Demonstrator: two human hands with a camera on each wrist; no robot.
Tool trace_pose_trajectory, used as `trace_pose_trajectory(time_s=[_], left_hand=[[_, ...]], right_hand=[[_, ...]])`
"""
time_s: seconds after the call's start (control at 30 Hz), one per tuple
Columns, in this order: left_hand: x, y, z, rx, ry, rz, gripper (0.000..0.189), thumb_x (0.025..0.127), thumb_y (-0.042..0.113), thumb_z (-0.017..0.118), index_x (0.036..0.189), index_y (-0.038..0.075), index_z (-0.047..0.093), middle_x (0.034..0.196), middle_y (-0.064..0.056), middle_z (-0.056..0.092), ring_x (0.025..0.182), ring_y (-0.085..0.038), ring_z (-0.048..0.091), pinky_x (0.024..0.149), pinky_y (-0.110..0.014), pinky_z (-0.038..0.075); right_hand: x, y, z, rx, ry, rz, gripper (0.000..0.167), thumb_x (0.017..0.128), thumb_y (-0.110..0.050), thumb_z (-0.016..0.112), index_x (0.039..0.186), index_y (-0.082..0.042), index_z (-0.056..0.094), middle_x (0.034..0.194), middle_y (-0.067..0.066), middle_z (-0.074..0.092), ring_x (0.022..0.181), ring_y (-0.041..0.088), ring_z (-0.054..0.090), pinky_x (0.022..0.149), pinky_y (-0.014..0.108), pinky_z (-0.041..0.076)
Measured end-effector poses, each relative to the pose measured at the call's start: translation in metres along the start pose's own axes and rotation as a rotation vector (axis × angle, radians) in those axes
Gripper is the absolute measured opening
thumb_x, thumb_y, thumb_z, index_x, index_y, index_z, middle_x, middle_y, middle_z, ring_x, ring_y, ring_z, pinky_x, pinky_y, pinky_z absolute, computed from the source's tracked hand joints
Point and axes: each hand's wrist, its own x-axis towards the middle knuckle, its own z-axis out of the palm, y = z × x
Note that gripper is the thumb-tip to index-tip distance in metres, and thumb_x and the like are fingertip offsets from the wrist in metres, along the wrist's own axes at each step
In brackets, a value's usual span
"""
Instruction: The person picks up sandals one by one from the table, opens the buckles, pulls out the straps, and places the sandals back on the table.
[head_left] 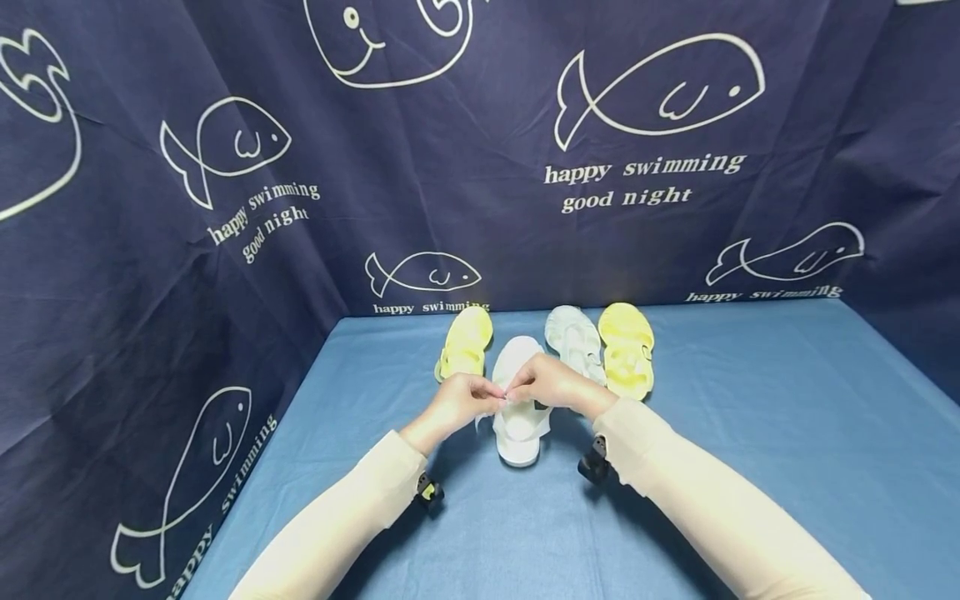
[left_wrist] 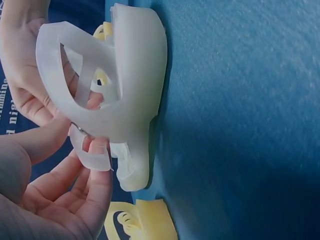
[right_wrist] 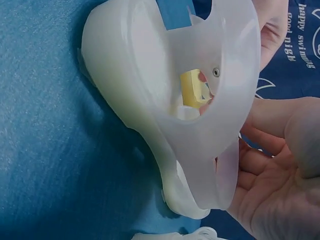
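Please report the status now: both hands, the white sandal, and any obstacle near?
Left hand, right hand: pinching strap of white sandal. Sandal sole-down on blue cloth. Two yellow sandals, one pale sandal nearby; none between hands.

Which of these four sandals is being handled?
The white sandal between the left yellow sandal and the other pale sandal; only it has the left hand and right hand on its strap.
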Motion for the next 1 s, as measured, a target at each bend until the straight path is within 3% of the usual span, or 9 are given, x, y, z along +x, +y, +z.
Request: trace_pose_trajectory(time_s=[0.37,0.7,1.0], left_hand=[[-0.0009,-0.001,0.0027,-0.062,0.024,-0.064,0.014,0.083,0.012,0.076,0.089,0.0,0.074,0.075,-0.006,0.072,0.062,-0.006,0.06,0.061,-0.02,0.053],[-0.0018,-0.0023,0.004,0.012,0.069,-0.021,0.013,0.082,0.015,0.077,0.084,0.003,0.075,0.071,-0.004,0.071,0.059,-0.005,0.06,0.055,-0.018,0.048],[-0.0025,-0.0026,0.0041,-0.035,0.082,-0.022,0.013,0.083,0.012,0.076,0.086,0.0,0.075,0.076,-0.01,0.073,0.064,-0.01,0.066,0.058,-0.019,0.053]], right_hand=[[0.0027,-0.0041,0.0002,0.0,0.041,0.024,0.012,0.086,-0.012,0.073,0.093,-0.005,0.078,0.091,0.005,0.076,0.081,0.007,0.06,0.075,0.024,0.051],[0.0025,-0.0039,-0.0021,-0.033,-0.005,-0.025,0.01,0.087,-0.011,0.071,0.09,-0.003,0.078,0.084,0.004,0.075,0.071,0.005,0.055,0.066,0.021,0.048],[-0.0002,0.0016,-0.0041,0.043,0.009,0.0,0.012,0.089,-0.009,0.068,0.092,-0.002,0.077,0.09,0.007,0.075,0.074,0.008,0.059,0.067,0.023,0.051]])
